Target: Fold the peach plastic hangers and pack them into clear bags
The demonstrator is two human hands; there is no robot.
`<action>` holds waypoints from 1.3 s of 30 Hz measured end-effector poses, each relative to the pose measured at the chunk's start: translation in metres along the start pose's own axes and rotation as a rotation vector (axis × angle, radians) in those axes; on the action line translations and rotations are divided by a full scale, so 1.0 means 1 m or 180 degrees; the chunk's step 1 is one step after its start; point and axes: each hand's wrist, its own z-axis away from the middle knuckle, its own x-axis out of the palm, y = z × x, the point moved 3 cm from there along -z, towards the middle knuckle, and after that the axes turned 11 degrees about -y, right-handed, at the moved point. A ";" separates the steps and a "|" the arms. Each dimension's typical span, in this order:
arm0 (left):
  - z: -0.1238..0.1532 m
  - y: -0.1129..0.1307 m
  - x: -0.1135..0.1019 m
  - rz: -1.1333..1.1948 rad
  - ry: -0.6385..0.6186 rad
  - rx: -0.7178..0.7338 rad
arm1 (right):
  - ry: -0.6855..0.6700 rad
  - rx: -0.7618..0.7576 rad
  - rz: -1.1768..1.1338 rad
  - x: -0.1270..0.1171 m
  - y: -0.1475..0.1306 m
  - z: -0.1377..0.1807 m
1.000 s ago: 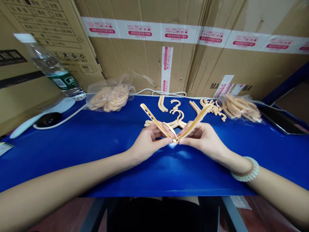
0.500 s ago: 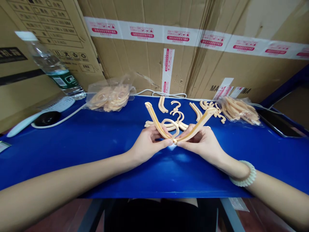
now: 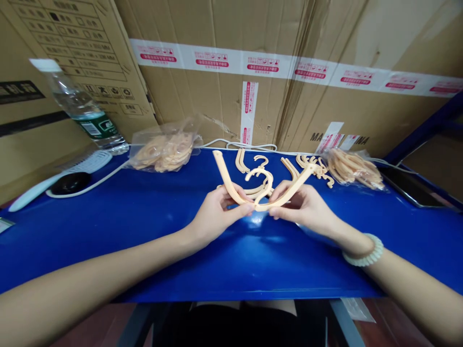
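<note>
Both hands hold one peach plastic hanger just above the blue table. My left hand pinches its left arm near the middle joint. My right hand pinches the right arm near the same joint. The two arms rise in a V, and a small hook stands up between them. Loose hooks and hanger arms lie on the table just behind my hands.
A clear bag of peach parts lies back left and another bag back right. A water bottle, a white handheld fan with a cable, and cardboard boxes line the back. A dark tray sits at far right.
The hook has swung up from the joint and now stands upright between the arms. The arms have spread slightly lower and the hands have shifted a little away from me.
</note>
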 end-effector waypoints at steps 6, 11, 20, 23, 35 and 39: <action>-0.010 0.012 -0.022 0.0255 0.0271 0.0056 | -0.0148 -0.0359 0.1394 -0.055 -0.025 0.006; -0.024 0.020 -0.048 0.0507 0.0293 -0.0145 | -0.0229 -0.0075 0.2688 -0.076 -0.023 0.006; -0.039 0.032 -0.081 -0.1990 -0.0593 0.0161 | -0.0882 0.0403 0.3113 -0.091 -0.007 0.008; -0.035 0.035 -0.072 -0.2907 -0.1213 0.0731 | -0.1029 0.0778 0.2984 -0.090 0.000 0.009; -0.025 0.028 -0.059 -0.3778 -0.1488 0.0795 | -0.1017 0.1151 0.2655 -0.093 0.005 0.011; -0.026 0.024 -0.061 -0.3602 -0.1490 0.0717 | -0.1089 0.1295 0.2690 -0.094 0.007 0.010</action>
